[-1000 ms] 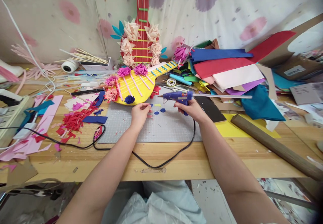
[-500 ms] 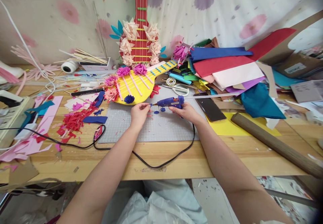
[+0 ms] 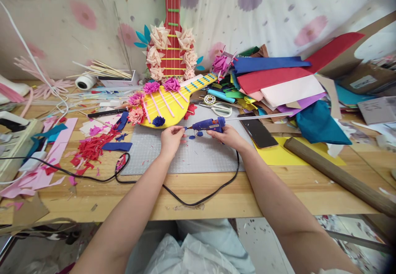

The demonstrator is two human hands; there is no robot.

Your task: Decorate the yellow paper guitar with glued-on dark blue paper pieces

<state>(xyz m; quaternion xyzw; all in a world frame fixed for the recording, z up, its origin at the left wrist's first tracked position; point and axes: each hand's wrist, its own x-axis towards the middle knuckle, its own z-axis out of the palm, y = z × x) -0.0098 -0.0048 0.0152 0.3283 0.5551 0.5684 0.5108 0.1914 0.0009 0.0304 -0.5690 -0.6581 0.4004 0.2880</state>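
My left hand (image 3: 172,141) pinches a blue scrap (image 3: 185,128); right hand (image 3: 228,136) grips glue gun (image 3: 208,125), nozzle (image 3: 189,127) at nine o'clock. A slip could burn me.

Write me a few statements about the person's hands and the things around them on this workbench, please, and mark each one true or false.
1. The right hand holds a blue glue gun. True.
2. The left hand holds the phone. False: it pinches a small blue piece, and the phone lies to the right of the glue gun.
3. The red stringed model stands behind the yellow stringed model, its neck pointing up. True.
4. The dark blue flower sits on the red stringed model. False: it sits on the yellow stringed model.
5. The glue gun's nozzle points away from the left hand. False: it points toward it.
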